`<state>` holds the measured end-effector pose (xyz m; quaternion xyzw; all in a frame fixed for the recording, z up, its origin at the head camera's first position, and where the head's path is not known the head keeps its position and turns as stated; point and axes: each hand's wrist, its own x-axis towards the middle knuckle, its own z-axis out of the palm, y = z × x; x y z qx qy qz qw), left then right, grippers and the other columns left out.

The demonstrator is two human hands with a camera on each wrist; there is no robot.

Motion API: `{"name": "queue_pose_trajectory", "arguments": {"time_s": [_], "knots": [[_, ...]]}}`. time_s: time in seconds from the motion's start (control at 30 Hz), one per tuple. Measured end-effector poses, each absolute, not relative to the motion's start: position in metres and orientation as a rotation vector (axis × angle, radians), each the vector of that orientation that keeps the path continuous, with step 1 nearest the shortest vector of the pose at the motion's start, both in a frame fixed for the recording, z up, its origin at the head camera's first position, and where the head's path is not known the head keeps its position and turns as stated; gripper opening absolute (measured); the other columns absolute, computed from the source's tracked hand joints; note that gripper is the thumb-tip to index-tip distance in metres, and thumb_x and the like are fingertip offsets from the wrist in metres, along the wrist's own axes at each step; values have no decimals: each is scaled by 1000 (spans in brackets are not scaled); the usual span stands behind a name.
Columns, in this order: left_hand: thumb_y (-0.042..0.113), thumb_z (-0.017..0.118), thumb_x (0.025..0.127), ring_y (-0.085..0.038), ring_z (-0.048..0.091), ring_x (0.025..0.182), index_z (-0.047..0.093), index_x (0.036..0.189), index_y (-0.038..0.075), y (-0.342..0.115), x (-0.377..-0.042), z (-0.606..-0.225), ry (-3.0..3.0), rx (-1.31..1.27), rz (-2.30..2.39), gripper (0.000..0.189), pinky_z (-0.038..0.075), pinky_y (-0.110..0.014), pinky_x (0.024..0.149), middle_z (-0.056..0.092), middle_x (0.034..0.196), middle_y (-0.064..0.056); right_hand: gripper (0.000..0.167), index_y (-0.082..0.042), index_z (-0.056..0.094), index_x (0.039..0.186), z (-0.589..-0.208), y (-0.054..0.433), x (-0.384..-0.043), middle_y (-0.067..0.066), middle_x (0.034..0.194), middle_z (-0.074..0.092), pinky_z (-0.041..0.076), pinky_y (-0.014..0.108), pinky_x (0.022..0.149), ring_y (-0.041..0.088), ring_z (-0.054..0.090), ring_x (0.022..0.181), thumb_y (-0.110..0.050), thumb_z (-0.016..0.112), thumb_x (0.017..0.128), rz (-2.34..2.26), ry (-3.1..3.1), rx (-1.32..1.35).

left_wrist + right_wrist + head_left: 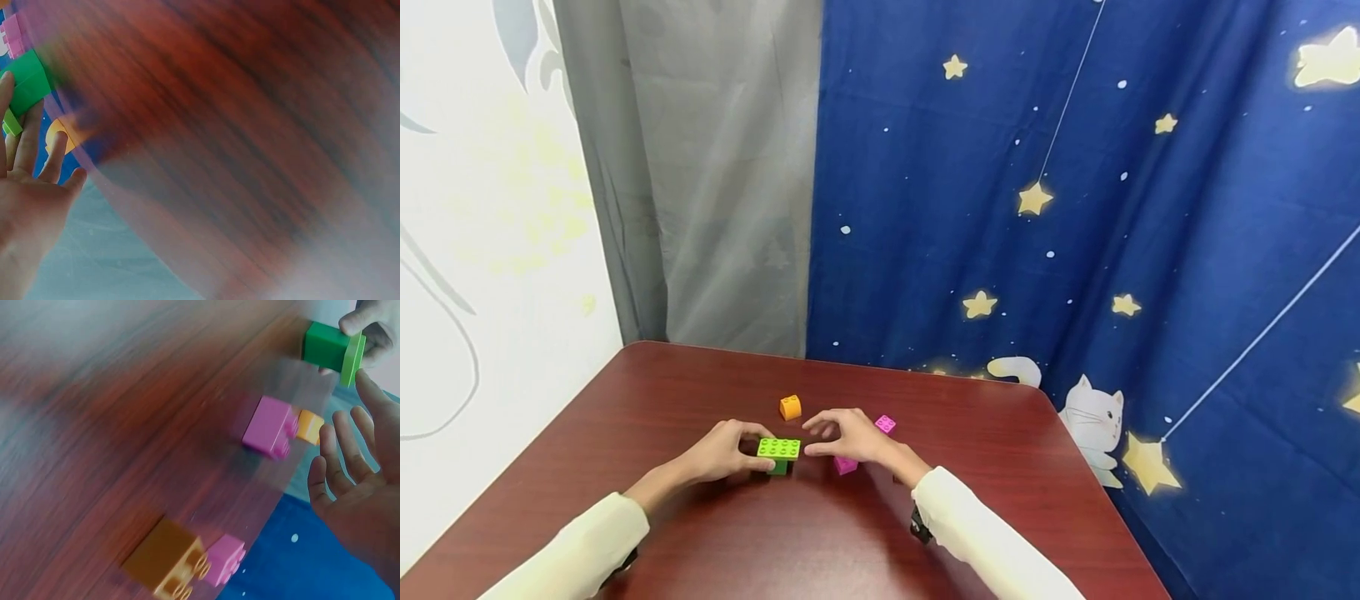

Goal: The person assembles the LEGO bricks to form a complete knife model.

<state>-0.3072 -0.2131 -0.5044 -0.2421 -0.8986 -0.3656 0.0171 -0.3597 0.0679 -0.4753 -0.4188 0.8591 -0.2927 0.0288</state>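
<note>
My left hand [722, 452] pinches a stacked pair of toy building blocks between thumb and fingers: a flat lime-green brick [778, 448] on top of a dark green block [326, 345]. To their right, my right hand [853, 437] has its fingers spread and holds nothing, its fingertips close beside the lime brick. Under the right hand stands a pink block [269, 427], partly covered by it in the head view. Beyond the two hands sits an orange block with a curved top [790, 407].
A second pink block [886, 424] stands past the right hand. In the right wrist view a brown block [165, 556] stands close by it, nearly hidden by the right forearm in the head view. The dark red table [715, 375] ends at a blue star-patterned curtain [925, 208].
</note>
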Motion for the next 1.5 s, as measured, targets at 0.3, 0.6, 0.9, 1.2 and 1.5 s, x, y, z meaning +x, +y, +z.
{"name": "queue_pose_trajectory", "arguments": {"time_s": [0.3, 0.6, 0.9, 1.2, 1.5], "knots": [[43, 87, 84, -4, 65, 89, 76, 110, 19, -213, -308, -504, -2791, -756, -1107, 37, 54, -30, 80, 75, 102, 10, 41, -6, 73, 124, -474, 96, -364, 9, 113, 77, 55, 25, 86, 22, 70, 100, -27, 83, 91, -864, 2657, -1235], [42, 87, 84, -5, 65, 89, 76, 110, 19, -213, -308, -503, -2792, -752, -1142, 36, 54, -29, 79, 75, 102, 9, 40, -5, 74, 122, -479, 117, -366, 9, 110, 77, 58, 31, 89, 20, 71, 97, -25, 85, 90, -832, 2667, -1251], [42, 87, 84, -12, 66, 89, 76, 111, 18, -213, -308, -505, -2803, -739, -1163, 38, 54, -30, 78, 74, 103, 7, 42, -7, 72, 125, -489, 127, -360, 3, 111, 76, 54, 26, 91, 22, 68, 102, -24, 85, 89, -809, 2621, -1211], [39, 88, 84, -7, 64, 88, 76, 111, 19, -207, -311, -503, -2802, -750, -1161, 35, 53, -28, 79, 74, 103, 8, 47, -12, 74, 123, -495, 126, -357, -2, 108, 75, 56, 26, 87, 17, 68, 97, -25, 91, 82, -846, 2612, -1156], [40, 88, 83, -7, 65, 88, 76, 109, 19, -204, -314, -505, -2796, -756, -1164, 36, 54, -29, 79, 75, 101, 9, 37, -14, 77, 116, -500, 123, -357, -7, 95, 72, 55, 24, 83, 17, 66, 93, -19, 91, 82, -794, 2691, -1169]]}}
